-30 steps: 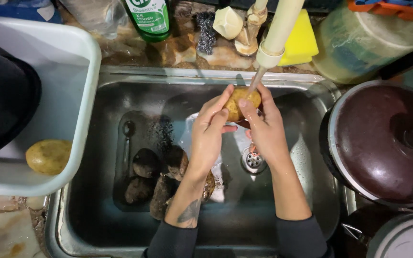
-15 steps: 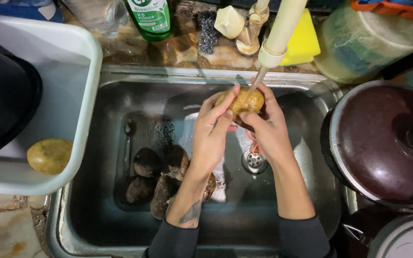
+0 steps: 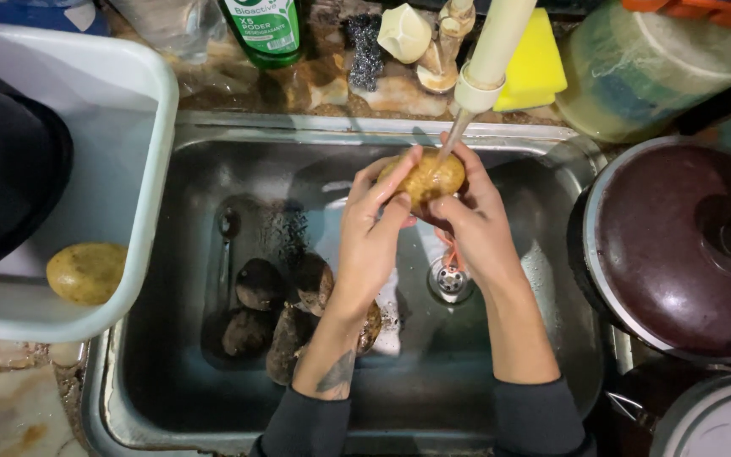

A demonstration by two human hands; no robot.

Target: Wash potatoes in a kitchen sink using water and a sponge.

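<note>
both forearms are bare, with dark grey long sleeves pushed up near the elbows. the left forearm (image 3: 332, 372) carries a dark tattoo (its design too blurred to read). no rings or watch show.

A worn, mottled stone table (image 3: 10, 398) surrounds the steel sink (image 3: 213, 169), brown behind the fingers and pale left of them. Light is dim and warm, glinting off the wet metal below the fingers near the drain (image 3: 450, 281).

A home kitchen: steel sink (image 3: 213, 161), tap (image 3: 488, 59), sponge (image 3: 539, 63), dish-soap bottle (image 3: 262, 30), lidded pot (image 3: 678, 245).
</note>
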